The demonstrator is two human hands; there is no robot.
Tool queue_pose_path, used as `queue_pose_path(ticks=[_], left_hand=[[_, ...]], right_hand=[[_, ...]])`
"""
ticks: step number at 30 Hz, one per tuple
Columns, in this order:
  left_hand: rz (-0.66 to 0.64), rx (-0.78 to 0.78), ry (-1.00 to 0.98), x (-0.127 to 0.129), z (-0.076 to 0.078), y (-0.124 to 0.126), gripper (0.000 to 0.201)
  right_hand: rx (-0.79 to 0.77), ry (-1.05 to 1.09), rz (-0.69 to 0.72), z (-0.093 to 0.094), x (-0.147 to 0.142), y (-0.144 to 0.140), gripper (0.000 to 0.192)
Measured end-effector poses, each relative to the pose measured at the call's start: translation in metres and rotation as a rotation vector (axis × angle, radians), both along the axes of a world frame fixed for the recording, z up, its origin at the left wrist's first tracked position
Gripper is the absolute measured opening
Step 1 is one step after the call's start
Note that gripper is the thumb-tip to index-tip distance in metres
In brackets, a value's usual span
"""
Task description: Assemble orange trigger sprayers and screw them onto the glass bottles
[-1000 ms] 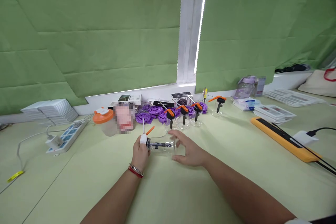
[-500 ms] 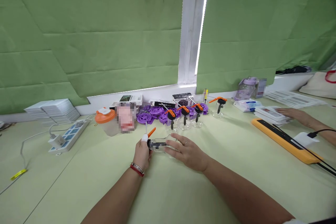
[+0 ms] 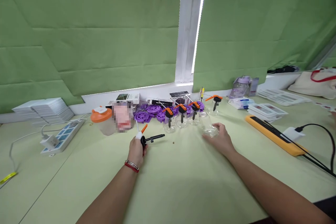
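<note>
My left hand (image 3: 135, 148) is closed around a pump head (image 3: 153, 139) with an orange lever, a white part and a black stem that points right. On the right, my right hand (image 3: 220, 139) curls around the base of a clear bottle (image 3: 207, 124), tilted with its neck away from me. The two parts are apart. Behind them stand several clear bottles with similar black-and-orange heads, among them one (image 3: 182, 113) in the middle and one (image 3: 216, 104) farther right. A tiny brown speck (image 3: 173, 142) lies on the table between my hands.
Purple plastic discs (image 3: 152, 110) and small boxes (image 3: 127, 98) lie along the back. An orange-lidded cup (image 3: 101, 120), a white power strip (image 3: 65, 136) and stacked white sheets (image 3: 43, 108) are left. At right are an orange power strip (image 3: 273, 134) and white cards (image 3: 266, 111).
The clear bottle has come off the black stem; my right hand has carried it right and away from me. My left hand still holds the pump head. The co-worker's hand has left its place on the cards.
</note>
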State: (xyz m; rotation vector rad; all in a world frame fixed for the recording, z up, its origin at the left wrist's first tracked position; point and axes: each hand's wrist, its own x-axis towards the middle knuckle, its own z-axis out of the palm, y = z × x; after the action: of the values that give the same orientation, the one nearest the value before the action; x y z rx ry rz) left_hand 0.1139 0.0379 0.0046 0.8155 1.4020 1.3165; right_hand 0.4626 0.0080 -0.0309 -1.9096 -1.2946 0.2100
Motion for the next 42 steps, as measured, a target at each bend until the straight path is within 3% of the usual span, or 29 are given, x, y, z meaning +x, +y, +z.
queue_pose_path(ticks=[4,10,13,15,17,19,21,24,26,28,31,35,37,39,42], left_hand=[[-0.076,-0.007,0.061,0.001,-0.003,-0.001,0.029],[-0.137,0.024,0.095,0.000,-0.007,-0.003,0.031],[-0.139,0.028,0.115,0.000,-0.006,-0.003,0.033],[-0.143,0.039,0.124,0.001,-0.003,-0.004,0.034],[-0.168,0.055,0.124,0.003,0.001,-0.008,0.034],[-0.222,0.067,0.110,0.007,0.006,-0.013,0.035],[-0.301,0.069,0.088,0.012,0.011,-0.020,0.037],[-0.406,0.073,0.031,0.018,0.016,-0.030,0.039],[-0.431,0.096,-0.023,0.020,0.019,-0.035,0.039],[-0.431,0.133,-0.074,0.021,0.022,-0.038,0.039],[-0.404,0.165,-0.126,0.020,0.026,-0.040,0.038],[-0.376,0.193,-0.116,0.019,0.027,-0.041,0.039],[-0.319,0.320,-0.027,0.017,0.026,-0.043,0.038],[-0.194,0.544,0.152,0.014,0.025,-0.044,0.041],[-0.103,0.799,0.457,0.011,0.023,-0.046,0.059]], right_hand=[[-0.158,0.003,-0.053,-0.003,0.020,0.003,0.076],[-0.232,-0.077,-0.045,-0.002,0.019,0.011,0.088],[-0.144,-0.145,-0.131,0.000,0.014,0.007,0.103],[0.047,-0.254,-0.170,0.004,0.003,0.001,0.107],[0.308,-0.415,-0.029,0.013,-0.018,-0.009,0.095],[0.466,-0.600,0.284,0.022,-0.049,-0.019,0.074],[0.500,-0.746,0.597,0.031,-0.082,-0.027,0.055],[0.561,-0.857,0.830,0.041,-0.123,-0.030,0.038],[0.613,-0.812,0.884,0.047,-0.139,-0.028,0.032],[0.642,-0.727,0.854,0.053,-0.146,-0.025,0.030],[0.655,-0.642,0.818,0.063,-0.149,-0.022,0.031],[0.642,-0.581,0.901,0.071,-0.148,-0.023,0.033],[0.618,-0.430,0.882,0.077,-0.146,-0.025,0.030],[0.546,-0.193,0.838,0.083,-0.144,-0.027,0.026],[0.316,0.156,0.785,0.082,-0.141,-0.024,0.023]])
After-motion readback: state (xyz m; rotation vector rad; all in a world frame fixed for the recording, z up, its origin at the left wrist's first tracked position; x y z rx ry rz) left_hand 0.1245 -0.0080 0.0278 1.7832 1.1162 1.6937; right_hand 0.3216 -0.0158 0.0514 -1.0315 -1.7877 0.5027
